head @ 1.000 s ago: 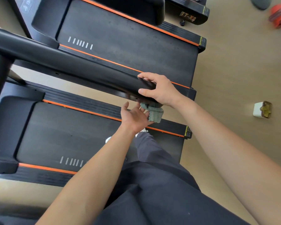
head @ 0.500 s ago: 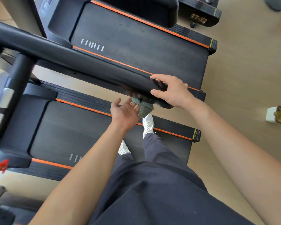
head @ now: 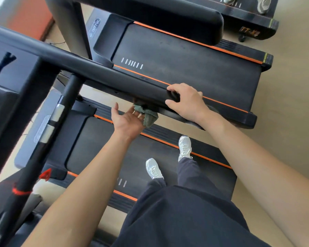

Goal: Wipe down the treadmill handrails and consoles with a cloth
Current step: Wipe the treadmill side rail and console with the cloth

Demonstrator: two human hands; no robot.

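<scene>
Grey-green cloth point(head: 146, 115), bunched, pressed up against the underside of the black handrail point(head: 114, 77) near its free end, one fold hanging loose below. Beneath it, left hand point(head: 128, 122), palm up, thumb out to the side, fingers flat and running under the cloth, tips hidden by the rail. Apparently so placed to push the fabric against the lower face, out of reach from above. Just beside, at the rail's end, right hand point(head: 185, 100), fingers over the top and thumb on the near side, clamped round the handrail, probably to brace against the upward push. Hands close together, not touching. Below both, treadmill belt point(head: 89, 143) with orange side stripes, white shoes point(head: 185, 146) planted on it. Further out, a second treadmill point(head: 185, 68) alongside, a dark upright post point(head: 41, 154) at left, tan floor point(head: 289, 86) at right. Judged stage: wiping of the handrail's underside in hand.
</scene>
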